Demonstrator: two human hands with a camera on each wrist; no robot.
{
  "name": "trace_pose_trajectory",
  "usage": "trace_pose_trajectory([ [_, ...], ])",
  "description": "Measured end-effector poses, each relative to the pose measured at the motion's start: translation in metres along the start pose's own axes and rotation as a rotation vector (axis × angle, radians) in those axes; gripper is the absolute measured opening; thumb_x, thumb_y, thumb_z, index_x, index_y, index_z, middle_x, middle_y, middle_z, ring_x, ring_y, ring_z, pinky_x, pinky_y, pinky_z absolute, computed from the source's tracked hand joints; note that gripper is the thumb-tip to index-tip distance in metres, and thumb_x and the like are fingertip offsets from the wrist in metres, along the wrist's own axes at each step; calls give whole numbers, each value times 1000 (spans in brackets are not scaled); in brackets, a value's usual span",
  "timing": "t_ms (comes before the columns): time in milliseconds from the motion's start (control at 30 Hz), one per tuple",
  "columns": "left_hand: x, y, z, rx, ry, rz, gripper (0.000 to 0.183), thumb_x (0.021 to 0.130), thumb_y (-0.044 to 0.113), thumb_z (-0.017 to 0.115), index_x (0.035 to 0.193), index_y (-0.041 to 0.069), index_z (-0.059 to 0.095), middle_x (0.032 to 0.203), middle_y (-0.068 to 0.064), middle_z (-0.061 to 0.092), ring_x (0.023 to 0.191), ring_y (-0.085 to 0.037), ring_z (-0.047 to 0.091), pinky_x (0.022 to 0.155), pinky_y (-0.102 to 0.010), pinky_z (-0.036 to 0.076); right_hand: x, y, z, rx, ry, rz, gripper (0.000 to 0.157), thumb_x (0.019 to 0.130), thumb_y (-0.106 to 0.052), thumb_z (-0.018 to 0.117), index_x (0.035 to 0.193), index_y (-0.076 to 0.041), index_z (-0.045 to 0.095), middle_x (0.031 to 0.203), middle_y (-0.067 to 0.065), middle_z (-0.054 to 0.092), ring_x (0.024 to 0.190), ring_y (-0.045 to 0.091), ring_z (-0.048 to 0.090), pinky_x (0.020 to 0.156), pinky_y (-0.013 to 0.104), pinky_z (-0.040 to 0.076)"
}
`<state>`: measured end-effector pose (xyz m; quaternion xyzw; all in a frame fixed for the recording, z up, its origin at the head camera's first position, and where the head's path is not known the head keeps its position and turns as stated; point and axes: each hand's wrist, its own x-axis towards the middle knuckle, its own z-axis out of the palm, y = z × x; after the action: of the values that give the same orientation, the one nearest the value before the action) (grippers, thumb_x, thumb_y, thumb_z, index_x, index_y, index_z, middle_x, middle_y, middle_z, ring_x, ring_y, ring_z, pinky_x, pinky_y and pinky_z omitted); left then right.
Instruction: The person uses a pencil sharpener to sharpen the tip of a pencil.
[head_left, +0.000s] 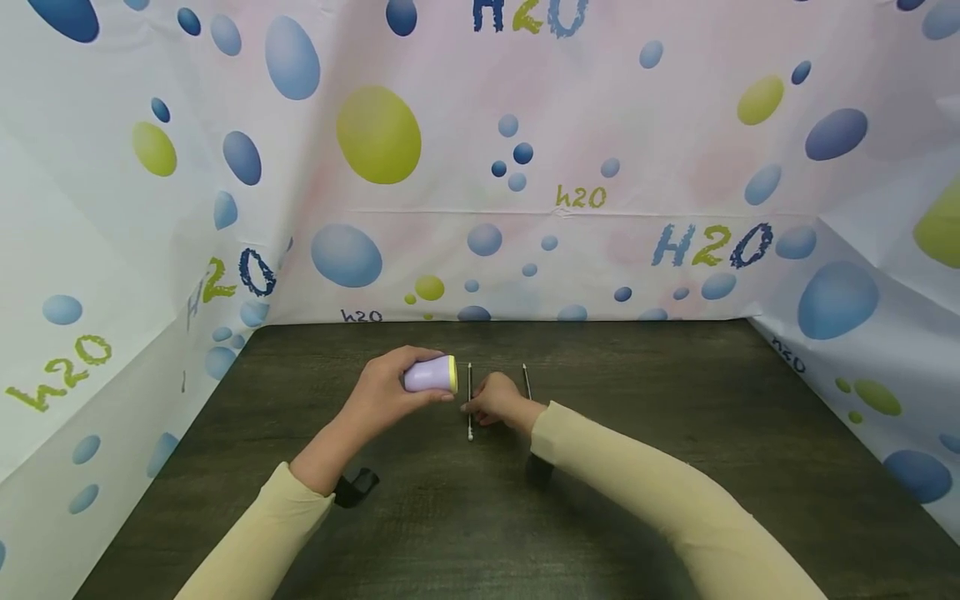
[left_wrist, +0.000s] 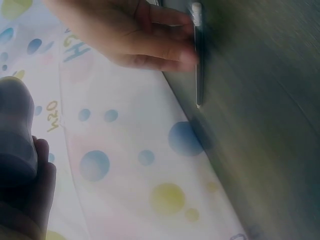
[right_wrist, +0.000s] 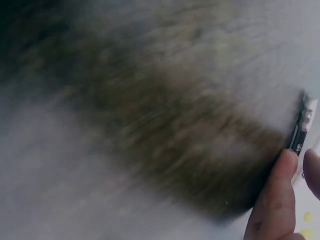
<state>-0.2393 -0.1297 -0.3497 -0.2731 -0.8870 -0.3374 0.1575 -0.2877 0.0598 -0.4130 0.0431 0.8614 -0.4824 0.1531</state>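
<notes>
My left hand (head_left: 382, 387) grips a lavender container (head_left: 429, 375) with a yellow rim, tipped on its side above the table so that the rim points right. In the left wrist view the container (left_wrist: 15, 125) looks dark and narrows at its middle. Just to its right, my right hand (head_left: 497, 400) pinches a thin dark pencil (head_left: 470, 425) with a whitish end towards me. A finger and thumb (right_wrist: 313, 172) lie on either side of this pencil (right_wrist: 302, 127) in the right wrist view. Beyond the right hand lies a second thin stick (head_left: 527, 379), partly hidden by the hand.
A dark wood-grain table (head_left: 420, 533) carries these things. A white sheet (head_left: 450, 192) printed with blue and green bubbles rises behind the table and along both sides. A black wrist device (head_left: 356, 488) sticks out beside my left wrist.
</notes>
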Motion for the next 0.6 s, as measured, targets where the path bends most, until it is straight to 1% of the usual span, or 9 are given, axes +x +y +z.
trace_pose_trajectory([
  [100,-1,-1,0,2,8,9,49,77,18,90,120,4,72,113,-13,75,87,-22,67,71,-32,52,3,0,2,-52,1,-10,18,86,-6,81,88,-2,64,74,5,63,57,10,59,62,27,61],
  [200,-2,-1,0,0,8,15,49,77,18,91,120,3,72,113,-13,75,88,-22,68,71,-32,52,6,1,4,-115,19,-13,32,85,-10,84,70,-11,56,63,1,58,52,9,56,57,25,59],
  [300,-2,-2,0,-2,6,17,49,77,18,90,120,3,72,112,-13,75,87,-22,67,70,-32,52,8,0,5,-162,31,-18,44,84,-13,85,60,-14,48,55,-1,53,48,8,52,53,24,56],
  [433,-1,-3,1,-4,3,15,49,77,18,90,120,3,72,110,-12,76,86,-21,67,70,-31,51,9,-1,6,-170,37,-16,49,83,-11,85,56,-15,45,52,-2,51,45,8,51,51,23,54],
  [600,0,-3,1,-6,1,13,48,78,19,90,120,4,72,111,-12,76,86,-20,67,70,-31,51,9,-1,5,-178,42,-18,48,84,-7,82,56,-15,45,50,-2,51,43,8,51,51,23,55],
])
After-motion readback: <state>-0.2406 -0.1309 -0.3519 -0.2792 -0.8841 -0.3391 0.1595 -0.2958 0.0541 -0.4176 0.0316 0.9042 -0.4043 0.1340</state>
